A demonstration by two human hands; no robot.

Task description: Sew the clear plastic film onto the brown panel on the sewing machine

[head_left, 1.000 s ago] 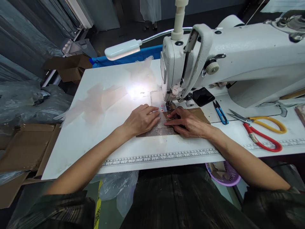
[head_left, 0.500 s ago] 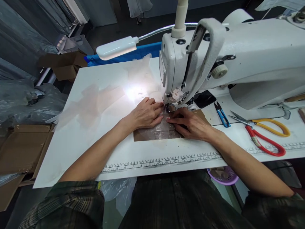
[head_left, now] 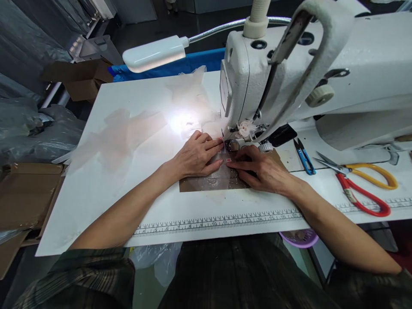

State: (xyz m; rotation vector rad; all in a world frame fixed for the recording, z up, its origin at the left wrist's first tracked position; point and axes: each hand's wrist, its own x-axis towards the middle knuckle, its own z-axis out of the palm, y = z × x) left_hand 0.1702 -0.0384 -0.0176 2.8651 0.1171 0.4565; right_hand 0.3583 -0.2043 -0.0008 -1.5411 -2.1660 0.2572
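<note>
Two hands lie flat, fingers extended and gripping nothing. The left hand (head_left: 196, 155) and right hand (head_left: 261, 171) press a brown panel (head_left: 209, 183) covered in clear film onto the table (head_left: 106, 189). Their fingertips nearly meet just before the presser foot (head_left: 232, 145) of the white sewing machine (head_left: 322, 64). The panel sits mid-table, near the printed ruler (head_left: 219, 221) along the front edge. Blue thread snips (head_left: 304, 156) and red-and-yellow scissors (head_left: 363, 184) lie toward the right edge.

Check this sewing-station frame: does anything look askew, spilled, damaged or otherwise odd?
Nothing stands out. The left hand and right hand lie flat on the brown piece under the sewing machine. Scissors and thread snips lie side by side to the right. Sheer fabric scraps lie loose on the table.
</note>
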